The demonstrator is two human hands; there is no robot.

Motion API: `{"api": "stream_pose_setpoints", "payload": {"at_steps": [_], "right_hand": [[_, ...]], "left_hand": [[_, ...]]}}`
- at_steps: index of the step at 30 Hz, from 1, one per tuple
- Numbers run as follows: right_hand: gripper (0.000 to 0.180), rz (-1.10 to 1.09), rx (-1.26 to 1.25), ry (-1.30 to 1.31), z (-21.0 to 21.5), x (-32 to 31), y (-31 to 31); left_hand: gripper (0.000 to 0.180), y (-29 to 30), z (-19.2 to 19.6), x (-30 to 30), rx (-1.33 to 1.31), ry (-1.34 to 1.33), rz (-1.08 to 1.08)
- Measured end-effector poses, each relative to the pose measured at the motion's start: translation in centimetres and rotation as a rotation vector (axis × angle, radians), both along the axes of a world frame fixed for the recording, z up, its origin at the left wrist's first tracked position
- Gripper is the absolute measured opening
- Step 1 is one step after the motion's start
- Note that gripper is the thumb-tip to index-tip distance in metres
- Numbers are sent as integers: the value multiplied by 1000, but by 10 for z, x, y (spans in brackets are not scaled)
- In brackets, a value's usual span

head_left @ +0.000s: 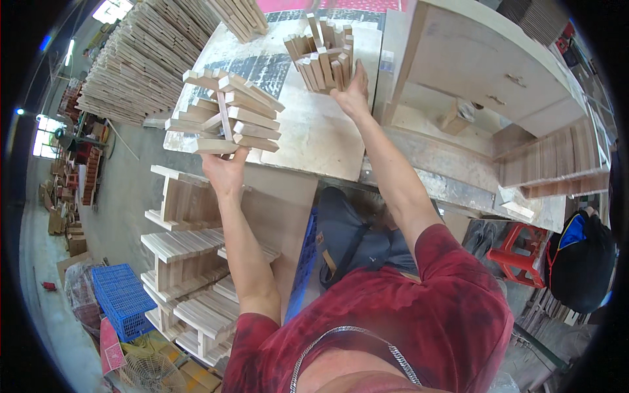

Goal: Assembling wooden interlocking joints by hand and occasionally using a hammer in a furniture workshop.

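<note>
My left hand [225, 173] is closed on the near end of a loose stack of short wooden strips [252, 128]. They fan out to both sides, with a strip running lengthwise through the middle. Farther off and to the right, my right hand [354, 97] grips the near right corner of a bundle of upright wooden sticks [318, 71], thumb in front and fingers along its side. Both piles are over a pale worktable [314, 141]. My left fingertips are partly hidden by the strips.
Stacked slatted wooden pieces [187, 245] stand below the table on the left. Another bundle of sticks [239, 19] is at the table's far edge. To the right is a wooden cabinet-like box [491, 59]. A red stool [517, 255] and a blue crate [121, 298] are on the floor.
</note>
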State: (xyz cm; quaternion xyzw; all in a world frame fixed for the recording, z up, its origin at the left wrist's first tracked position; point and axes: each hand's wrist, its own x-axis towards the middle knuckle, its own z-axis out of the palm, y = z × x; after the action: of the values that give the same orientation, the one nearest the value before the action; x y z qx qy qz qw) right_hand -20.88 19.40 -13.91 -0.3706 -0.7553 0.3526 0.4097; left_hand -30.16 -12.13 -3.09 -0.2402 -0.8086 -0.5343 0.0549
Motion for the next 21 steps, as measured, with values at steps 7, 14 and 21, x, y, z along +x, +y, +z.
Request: {"api": "stream_pose_setpoints", "payload": {"at_steps": [7, 14, 21], "right_hand": [[107, 235, -191, 405, -15, -23, 41], [102, 258, -205, 177, 14, -14, 31], [100, 252, -88, 205, 1, -23, 50]], "left_hand": [[67, 19, 37, -46, 87, -26, -146], [64, 37, 62, -80, 123, -12, -275], [63, 45, 81, -100, 162, -12, -388]]}}
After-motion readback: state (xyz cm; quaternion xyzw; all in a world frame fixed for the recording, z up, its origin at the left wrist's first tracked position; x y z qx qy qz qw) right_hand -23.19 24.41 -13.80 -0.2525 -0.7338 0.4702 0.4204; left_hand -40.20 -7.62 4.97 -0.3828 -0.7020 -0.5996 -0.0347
